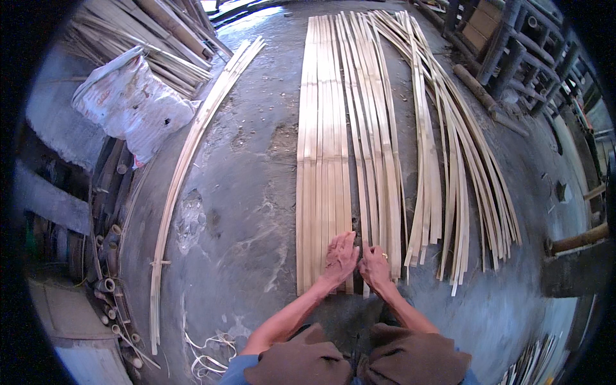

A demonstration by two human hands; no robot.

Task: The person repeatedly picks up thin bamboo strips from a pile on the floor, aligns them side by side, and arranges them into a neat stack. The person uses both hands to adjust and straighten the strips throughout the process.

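Long pale bamboo strips point(321, 128) lie side by side on the floor in front of me, forming a flat panel that runs away from me. My left hand point(341, 256) rests on the near end of this panel, fingers stretched out and pressed down along its right edge. Just to the right, my right hand point(375, 264) has its fingers closed on a narrow bamboo strip point(364, 212); the fingertips partly hide the grip. A ring shows on one of its fingers. More loose strips point(388, 192) lie beside it, with small gaps between them.
Farther right, a fanned bundle of bamboo strips point(468, 160) covers the grey floor point(244, 205). A thin bundle point(192, 147) lies at the left, near a white sack point(135, 96) and stacked bamboo poles point(167, 32). White cord point(208, 353) is at the lower left; a dark rack point(513, 58) stands far right.
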